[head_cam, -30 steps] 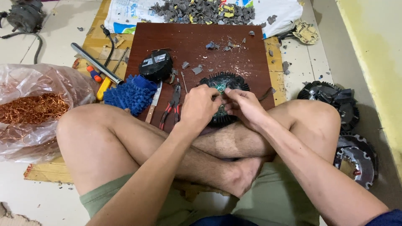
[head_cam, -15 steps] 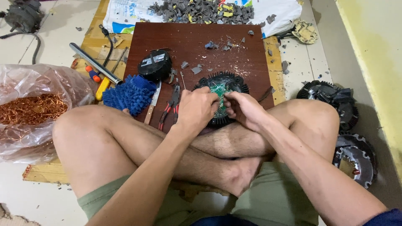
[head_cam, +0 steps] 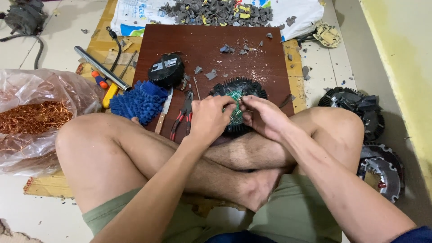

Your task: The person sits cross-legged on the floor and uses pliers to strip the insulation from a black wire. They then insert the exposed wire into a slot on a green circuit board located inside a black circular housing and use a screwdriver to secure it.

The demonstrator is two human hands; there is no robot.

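A round black finned motor housing [head_cam: 237,96] with a green circuit board [head_cam: 234,104] in its middle lies on the near edge of a dark red-brown board [head_cam: 211,49], just ahead of the person's crossed legs. Both hands meet over the green board. The left hand [head_cam: 210,119] covers the housing's left side, its fingers curled in a clenched grip on the board's edge. The right hand [head_cam: 263,116] sits on the right side, thumb and forefinger pinched on something small at the board's top; what it is cannot be told.

Just left of the left hand lie red-handled pliers [head_cam: 181,118] and a knife with a pale handle [head_cam: 163,111], both on the brown board. Beyond them a blue fuzzy cloth [head_cam: 137,101] rests beside the left knee, and a second round black unit [head_cam: 166,70] sits behind it. Grey fragments [head_cam: 210,74] are scattered over the board, with a larger heap of grey and yellow scrap [head_cam: 216,11] on a white sack at the far end.

On the floor to the left are a metal tube [head_cam: 101,68], a yellow-handled screwdriver [head_cam: 109,94] and a clear plastic bag holding copper wire [head_cam: 33,116]. To the right of the right knee lie two more black round housings [head_cam: 355,105], one nearer [head_cam: 380,168].
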